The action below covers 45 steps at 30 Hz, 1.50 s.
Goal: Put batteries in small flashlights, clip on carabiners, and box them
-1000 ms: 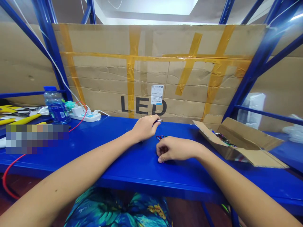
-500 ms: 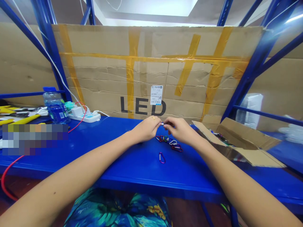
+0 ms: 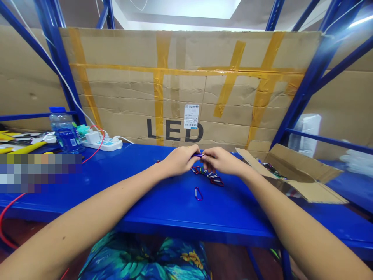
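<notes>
Pinching carabiner (image 3: 198, 155), blue side now showing, between left hand (image 3: 180, 160) and right hand (image 3: 223, 161) fingers (image 3: 206, 156).

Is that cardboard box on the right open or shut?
Open: the cardboard box has its flaps spread outward, and small coloured items show inside.

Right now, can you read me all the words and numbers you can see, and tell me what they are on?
"LED": big black letters on the taped cardboard sheet.
White sticker on that cardboard: it has a barcode and tiny print, too small to read.
Water bottle: its label is too small and blurry to read.
</notes>
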Motion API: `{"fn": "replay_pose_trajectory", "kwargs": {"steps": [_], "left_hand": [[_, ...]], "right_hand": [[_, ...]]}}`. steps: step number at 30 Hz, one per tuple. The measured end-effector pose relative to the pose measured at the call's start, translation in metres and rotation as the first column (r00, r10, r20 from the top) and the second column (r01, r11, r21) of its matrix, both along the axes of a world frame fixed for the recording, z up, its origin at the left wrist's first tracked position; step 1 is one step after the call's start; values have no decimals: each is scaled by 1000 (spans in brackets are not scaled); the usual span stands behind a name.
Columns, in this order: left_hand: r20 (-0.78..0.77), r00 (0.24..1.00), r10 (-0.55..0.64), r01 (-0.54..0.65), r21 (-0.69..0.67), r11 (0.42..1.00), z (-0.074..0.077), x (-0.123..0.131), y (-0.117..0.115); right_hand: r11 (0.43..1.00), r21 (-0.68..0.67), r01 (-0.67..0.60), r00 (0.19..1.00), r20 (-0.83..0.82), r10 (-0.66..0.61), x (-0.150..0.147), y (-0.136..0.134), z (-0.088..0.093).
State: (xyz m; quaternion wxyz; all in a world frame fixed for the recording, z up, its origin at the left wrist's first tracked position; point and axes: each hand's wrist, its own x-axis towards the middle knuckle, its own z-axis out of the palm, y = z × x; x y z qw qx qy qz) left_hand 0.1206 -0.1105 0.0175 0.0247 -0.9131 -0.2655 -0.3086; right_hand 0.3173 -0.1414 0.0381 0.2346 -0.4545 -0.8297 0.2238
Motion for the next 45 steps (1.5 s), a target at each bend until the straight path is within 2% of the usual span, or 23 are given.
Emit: {"fn": "replay_pose_trajectory", "kwargs": {"steps": [2, 5, 7, 12, 18, 22, 24, 27, 30, 32, 34, 37, 39, 42, 45], "left_hand": [[7, 1000, -16, 16, 11, 1000, 1, 1, -1], [19, 999, -43, 42, 42, 998, 1, 1, 0], [20, 998, -55, 53, 77, 996, 0, 1, 0], [-33, 998, -50, 55, 168, 984, -4, 0, 0], [-111, 994, -18, 54, 330, 943, -4, 1, -1], [-156, 988, 16, 52, 424, 904, -4, 0, 0], [-173, 985, 25, 62, 483, 874, -4, 0, 1], [-187, 982, 10, 104, 590, 801, -2, 0, 3], [-188, 982, 0, 123, 645, 754, 1, 1, 3], [-169, 986, 5, 103, 627, 772, 4, 1, 1], [-127, 992, 10, 64, 565, 822, 5, 2, -2], [-55, 998, 3, 21, 428, 904, 3, 3, -4], [1, 999, -34, 32, 342, 939, 1, 4, -2], [129, 987, -94, 55, 277, 959, -2, 6, 2], [207, 973, -106, 57, 232, 971, 0, 6, 4]], "right_hand": [[999, -37, -24, 999, -30, 23, 2, -2, 3], [999, 43, -29, 997, -77, 32, 3, -1, 3], [998, 41, -38, 988, -150, 44, 3, 2, -1], [964, -217, -153, 923, -379, 61, 2, 9, -10], [926, -315, -209, 856, -516, 17, 0, 9, -11], [902, -376, -214, 835, -549, -30, 0, 8, -12], [871, -433, -230, 817, -572, -69, 0, 9, -12], [789, -529, -313, 767, -631, -119, 1, 9, -13], [738, -555, -383, 722, -678, -135, 0, 7, -12], [764, -519, -382, 708, -696, -119, -2, 6, -11], [828, -448, -337, 721, -688, -79, -4, 5, -10], [932, -294, -213, 796, -606, -10, -5, 7, -10], [976, -178, -128, 854, -520, 17, -4, 8, -10], [1000, -13, -26, 921, -389, 19, -3, 9, -11], [994, 109, 25, 955, -296, 9, -2, 8, -11]]}}
